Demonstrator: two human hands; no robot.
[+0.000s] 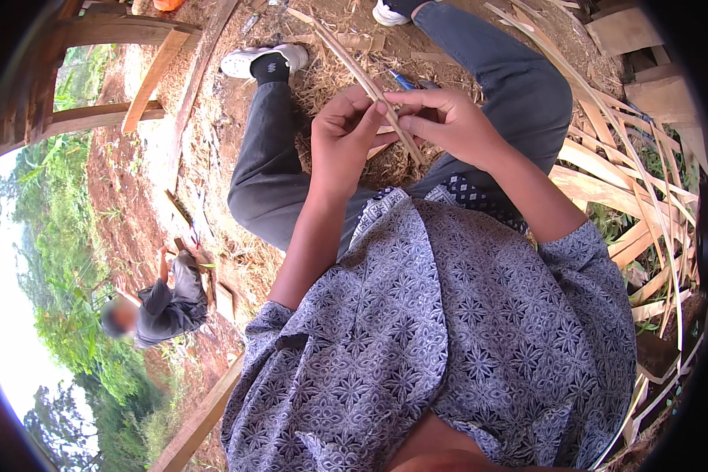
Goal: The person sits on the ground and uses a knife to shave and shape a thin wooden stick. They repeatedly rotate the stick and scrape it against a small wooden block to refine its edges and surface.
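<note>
Head view, looking down past a blue patterned shirt (pixel 448 330) at both hands, upper centre of the frame. Left hand (pixel 342 130): fingers curled around a thin bamboo strip (pixel 370 86), thumb pressed against it. Right hand (pixel 448 118): fingers closed, pinching the same strip just right of the left hand, index finger laid along it. Strip runs on a slant, from near the top centre of the frame down-right through both hands, ending just below the right hand. Something blue (pixel 405 80) shows just above the right hand; too small to tell what it is. Grey trousers (pixel 519 86), knees bent, white shoe (pixel 263 59) at upper left of centre on straw-littered ground. Loose pile of split bamboo strips (pixel 629 189) at right edge. Another person (pixel 161 303) crouches on red soil, lower left, well apart.
</note>
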